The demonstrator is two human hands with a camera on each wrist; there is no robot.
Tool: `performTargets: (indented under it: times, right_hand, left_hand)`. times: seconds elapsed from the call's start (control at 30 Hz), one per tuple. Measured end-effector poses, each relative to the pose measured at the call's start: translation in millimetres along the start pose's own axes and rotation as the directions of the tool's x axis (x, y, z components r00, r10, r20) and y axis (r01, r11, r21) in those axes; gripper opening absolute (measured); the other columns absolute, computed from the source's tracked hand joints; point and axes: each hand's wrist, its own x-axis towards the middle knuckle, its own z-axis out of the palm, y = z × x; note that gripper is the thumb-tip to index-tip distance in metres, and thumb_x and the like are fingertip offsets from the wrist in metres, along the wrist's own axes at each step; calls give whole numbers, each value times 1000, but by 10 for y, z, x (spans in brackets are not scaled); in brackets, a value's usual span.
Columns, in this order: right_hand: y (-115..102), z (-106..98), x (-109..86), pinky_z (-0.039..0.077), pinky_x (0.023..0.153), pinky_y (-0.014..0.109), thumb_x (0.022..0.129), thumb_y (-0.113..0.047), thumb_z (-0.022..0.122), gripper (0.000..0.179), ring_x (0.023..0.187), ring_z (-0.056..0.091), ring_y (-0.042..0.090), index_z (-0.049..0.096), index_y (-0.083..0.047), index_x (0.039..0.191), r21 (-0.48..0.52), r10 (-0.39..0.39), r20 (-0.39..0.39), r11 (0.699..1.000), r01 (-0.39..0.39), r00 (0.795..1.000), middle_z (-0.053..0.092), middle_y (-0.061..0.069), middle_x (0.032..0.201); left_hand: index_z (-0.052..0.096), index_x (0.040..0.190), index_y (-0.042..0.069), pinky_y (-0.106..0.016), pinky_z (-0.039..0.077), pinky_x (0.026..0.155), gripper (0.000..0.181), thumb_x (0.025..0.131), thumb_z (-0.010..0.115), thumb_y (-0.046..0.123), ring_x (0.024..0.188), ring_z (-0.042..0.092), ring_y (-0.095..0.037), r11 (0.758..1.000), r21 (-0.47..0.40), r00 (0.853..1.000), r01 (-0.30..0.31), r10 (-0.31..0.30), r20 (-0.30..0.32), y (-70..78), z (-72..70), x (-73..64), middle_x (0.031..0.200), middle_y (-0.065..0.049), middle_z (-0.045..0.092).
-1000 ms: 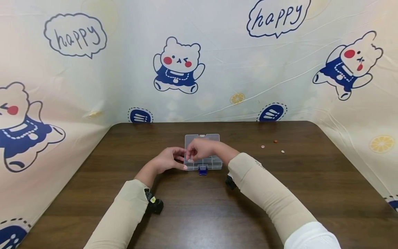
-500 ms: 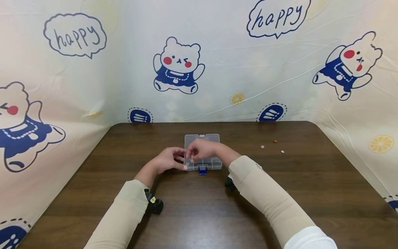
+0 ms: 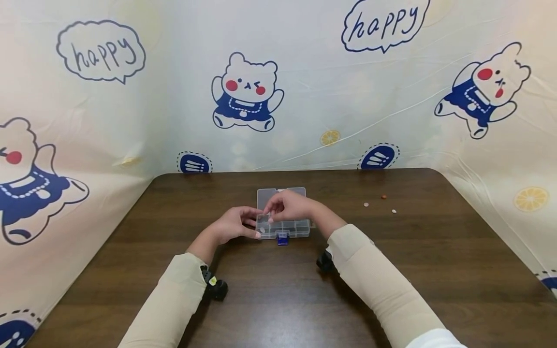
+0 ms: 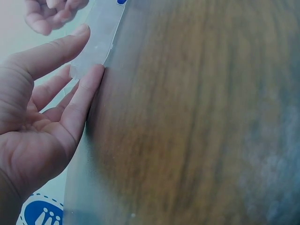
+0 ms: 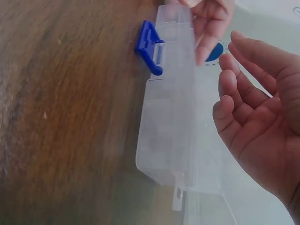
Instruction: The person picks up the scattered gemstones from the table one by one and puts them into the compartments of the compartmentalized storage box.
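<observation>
Clear box (image 3: 297,227), my 12 o'clock on brown table (image 3: 278,295).
Left hand (image 3: 232,226) spread, touching the box's 9 o'clock end; right hand (image 3: 290,205) above, loosely curled, holding nothing I can see. Printed cloth (image 3: 304,96) behind.

The brown wood-grained table (image 3: 278,295) bears a clear plastic box (image 3: 300,234) with its lid (image 3: 264,197) open and, well apart to the right, two small pale pieces (image 3: 366,204) and one reddish-brown piece (image 3: 384,196).
</observation>
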Motion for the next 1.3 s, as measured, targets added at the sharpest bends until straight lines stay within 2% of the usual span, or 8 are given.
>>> performTargets:
  times: [0.17, 0.37, 0.7, 1.03, 1.3]
  right_hand:
    - [-31, -24, -88, 51, 72, 26, 88, -11, 74, 23, 80, 58, 17, 70, 0, 108, -2, -1, -52, 1000, 1, 999, 64, 2, 89]
    - [-9, -75, -218, 52, 74, 30, 88, -13, 73, 25, 82, 59, 18, 69, -1, 110, 19, -34, -116, 999, 36, 993, 64, 1, 91]
    - [23, -108, -431, 51, 71, 32, 87, -13, 75, 24, 78, 58, 20, 70, 1, 106, 70, -64, -193, 994, 79, 979, 65, 3, 87]
    - [55, -124, -623, 51, 68, 34, 87, -13, 75, 23, 75, 57, 21, 71, -1, 106, 45, -35, -235, 998, 47, 971, 65, 1, 85]
    - [72, -155, -780, 50, 70, 37, 87, -15, 76, 18, 79, 56, 22, 73, -11, 104, 69, 18, -275, 998, 1, 961, 65, 1, 87]
  left_hand:
    - [55, 134, 3, -36, 53, 87, 69, 72, 87, 7, 105, 60, -26, 1000, -2, 1000, -10, 10, -1, -17, -5, 11, 126, -14, 60]
    - [57, 132, 5, -36, 53, 89, 68, 72, 87, 7, 106, 59, -27, 1000, 3, 1000, 6, -6, -15, -23, 7, 16, 126, -13, 59]
    - [58, 132, 7, -36, 53, 89, 68, 71, 88, 9, 105, 58, -26, 1000, 4, 1000, 13, -12, -22, -28, 10, 20, 125, -12, 60]
    - [59, 132, 8, -35, 53, 88, 68, 70, 88, 9, 105, 58, -27, 999, 13, 999, 29, -29, -40, -45, 13, 23, 124, -12, 59]
    - [59, 132, 8, -35, 52, 89, 67, 71, 87, 7, 105, 56, -27, 1000, 20, 999, 24, -23, -46, -42, 10, 18, 126, -12, 58]
